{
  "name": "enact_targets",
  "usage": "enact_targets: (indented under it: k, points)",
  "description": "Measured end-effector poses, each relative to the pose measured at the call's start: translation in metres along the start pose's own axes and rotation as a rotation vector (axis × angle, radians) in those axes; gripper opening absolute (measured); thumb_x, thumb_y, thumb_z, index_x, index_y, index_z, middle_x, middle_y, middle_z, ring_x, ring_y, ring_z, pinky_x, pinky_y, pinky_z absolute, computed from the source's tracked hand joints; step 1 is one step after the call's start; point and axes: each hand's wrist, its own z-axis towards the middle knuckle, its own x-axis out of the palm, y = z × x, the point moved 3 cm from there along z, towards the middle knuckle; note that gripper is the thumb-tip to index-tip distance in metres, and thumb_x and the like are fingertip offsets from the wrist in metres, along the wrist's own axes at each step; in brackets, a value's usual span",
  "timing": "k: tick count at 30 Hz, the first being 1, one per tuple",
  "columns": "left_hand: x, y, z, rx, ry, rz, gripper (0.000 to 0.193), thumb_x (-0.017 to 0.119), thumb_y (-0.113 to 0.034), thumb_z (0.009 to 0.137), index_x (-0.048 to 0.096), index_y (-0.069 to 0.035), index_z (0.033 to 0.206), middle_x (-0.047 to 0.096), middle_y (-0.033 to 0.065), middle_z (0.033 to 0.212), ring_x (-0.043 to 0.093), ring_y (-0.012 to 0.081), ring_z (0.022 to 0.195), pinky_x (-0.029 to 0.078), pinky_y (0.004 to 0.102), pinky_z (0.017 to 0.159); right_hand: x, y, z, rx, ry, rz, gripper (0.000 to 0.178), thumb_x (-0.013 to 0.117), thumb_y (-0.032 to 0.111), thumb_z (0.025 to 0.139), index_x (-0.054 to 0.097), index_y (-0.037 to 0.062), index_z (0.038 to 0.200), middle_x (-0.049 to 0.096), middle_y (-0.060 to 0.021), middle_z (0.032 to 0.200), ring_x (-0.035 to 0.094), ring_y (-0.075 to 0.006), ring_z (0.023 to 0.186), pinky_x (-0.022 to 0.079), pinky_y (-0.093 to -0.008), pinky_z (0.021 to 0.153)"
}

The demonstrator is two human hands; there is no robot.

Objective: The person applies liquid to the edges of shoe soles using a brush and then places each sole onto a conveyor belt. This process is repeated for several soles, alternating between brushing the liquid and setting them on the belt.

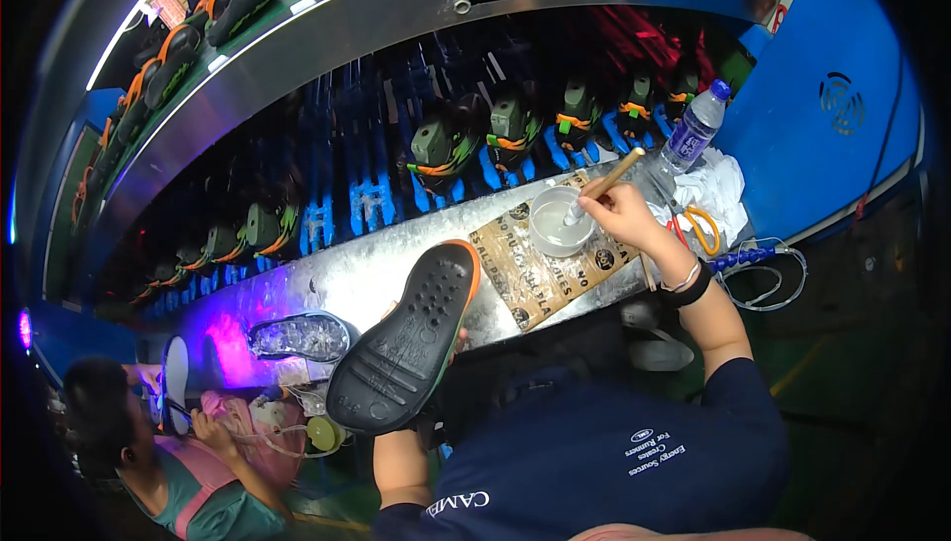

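Observation:
My left hand (460,343) holds up a black shoe sole (401,343) with an orange and green edge. Its recessed face, with round holes and ridges, is turned upward. Most of that hand is hidden behind the sole; a few fingertips show at its right edge. My right hand (622,214) grips a wooden-handled brush (619,172), its bristle end dipped in a clear plastic cup (540,234) of cloudy liquid. The cup stands on a printed brown cardboard sheet (515,288) on the metal bench. To the left, a second sole (297,336) lies on the bench, its surface looking wet or shiny.
Shoes on lasts (515,125) stand on blue holders behind the bench. A water bottle (696,125), crumpled white cloth (713,189), orange-handled scissors (705,229) and a coiled blue hose (743,257) are at right. A co-worker (178,462) handles a sole at lower left.

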Motion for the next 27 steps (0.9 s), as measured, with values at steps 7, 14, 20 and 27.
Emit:
enact_targets:
  k: [7,14,20,27]
  points:
    - [0.015,0.002,0.018,0.176,-0.101,-0.026,0.053,0.042,-0.037,0.085,0.038,0.002,0.121,0.046,0.0305,0.109,0.056,0.0351,0.088,0.051,0.0398,0.07,-0.004,0.016,-0.015,0.02,0.198,0.196,0.014,0.057,0.014,0.079,0.057,0.001,0.083,0.052,0.0022,0.067,0.044,-0.0053,0.059,0.037,-0.0216,0.053]
    - [0.056,0.011,0.029,0.11,-0.256,0.047,0.032,0.042,-0.027,0.088,0.053,-0.001,0.102,0.061,0.0109,0.086,0.06,0.0172,0.069,0.051,0.0263,0.064,-0.008,0.016,-0.02,0.035,0.033,0.208,0.014,0.057,0.014,0.079,0.057,0.0005,0.084,0.053,0.0013,0.068,0.044,-0.0039,0.058,0.037,-0.0197,0.052]
    - [0.063,0.022,0.034,-0.044,-0.269,0.1,0.037,0.043,-0.034,0.087,0.054,-0.002,0.102,0.061,0.0103,0.085,0.06,0.0162,0.07,0.05,0.0264,0.065,0.006,0.06,-0.035,-0.191,-0.041,0.347,0.01,0.057,0.007,0.079,0.056,0.0002,0.087,0.053,0.0006,0.07,0.044,-0.0022,0.056,0.035,-0.0169,0.048]
    - [0.071,0.027,0.038,-0.06,-0.242,0.156,0.037,0.043,-0.034,0.086,0.052,-0.002,0.104,0.06,0.01,0.087,0.059,0.0154,0.072,0.05,0.0263,0.066,0.011,0.068,-0.034,-0.337,-0.059,0.285,0.011,0.057,0.002,0.077,0.057,-0.0007,0.088,0.057,-0.0054,0.078,0.051,-0.0076,0.065,0.04,-0.0202,0.057]
